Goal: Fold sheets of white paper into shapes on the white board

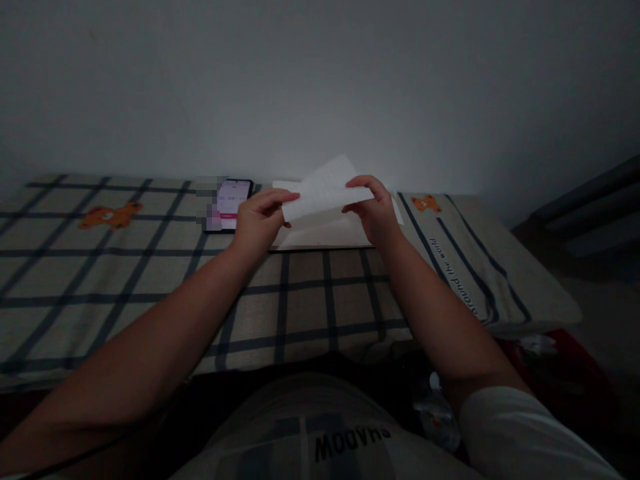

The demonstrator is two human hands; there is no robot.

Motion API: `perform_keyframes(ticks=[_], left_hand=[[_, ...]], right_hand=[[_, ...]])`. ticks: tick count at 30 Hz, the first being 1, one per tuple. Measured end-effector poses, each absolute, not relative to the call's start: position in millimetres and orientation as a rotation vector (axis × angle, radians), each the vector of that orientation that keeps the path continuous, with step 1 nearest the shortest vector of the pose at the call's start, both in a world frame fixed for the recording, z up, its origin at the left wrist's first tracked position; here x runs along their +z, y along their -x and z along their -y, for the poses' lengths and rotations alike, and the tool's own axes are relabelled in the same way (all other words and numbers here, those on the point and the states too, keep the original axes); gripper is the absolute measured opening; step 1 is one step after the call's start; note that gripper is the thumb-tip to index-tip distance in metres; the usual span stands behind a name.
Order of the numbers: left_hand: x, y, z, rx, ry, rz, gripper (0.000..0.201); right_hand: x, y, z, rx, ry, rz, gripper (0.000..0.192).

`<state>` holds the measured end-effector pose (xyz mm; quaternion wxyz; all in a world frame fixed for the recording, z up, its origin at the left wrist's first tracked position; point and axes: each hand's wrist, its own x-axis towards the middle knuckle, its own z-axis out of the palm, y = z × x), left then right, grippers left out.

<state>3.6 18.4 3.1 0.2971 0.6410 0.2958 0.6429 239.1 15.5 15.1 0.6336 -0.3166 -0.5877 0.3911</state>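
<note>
Your left hand point(261, 217) pinches the left end of a folded white paper point(327, 190), thumb on top and fingers curled under it. Your right hand point(373, 210) grasps the right end of the same paper, fingers wrapped over its upper edge. You hold the paper in the air between both hands, tilted so its right end sits a little higher than the left, just above an open book point(323, 233) with pale pages.

The book lies flat on the surface, which is covered by a beige checked cloth point(150, 280) with dark stripes. Just left of the book, near your left hand, a phone point(229, 203) lies face up with its screen lit in white and pink; part of it is blurred. Two small orange bear figures are printed on the cloth, one point(110, 215) far to the left and one point(426, 203) to the right of your right hand. A plain grey wall point(320, 80) rises behind the surface. The room is dim.
</note>
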Motion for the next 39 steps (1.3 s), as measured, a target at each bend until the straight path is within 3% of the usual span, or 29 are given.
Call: perform_keyframes(ticks=[12,21,30,33,39], left_hand=[[6.5,2.2,-21.0,1.878,-1.917,-0.762,0.017],[5.6,6.9,-24.7,1.751,-1.974,-0.812,0.024],[10.5,13.9,-28.6,1.850,-1.979,-0.825,0.017],[16.8,13.0,-24.0,1.795,-1.976,-0.883,0.004],[20.3,9.4,-17.8,1.642,-1.867,-1.016,0.022]], right_hand=[[17.2,-239.1,-19.0,0.801,0.735,1.377,0.014],[16.2,-243.9,-21.5,0.704,0.832,1.551,0.021],[22.8,-254.2,-21.1,0.596,0.841,1.665,0.011],[28.8,-254.6,-16.1,0.576,0.915,1.646,0.009],[36.8,-250.4,-8.7,0.595,0.967,1.608,0.025]])
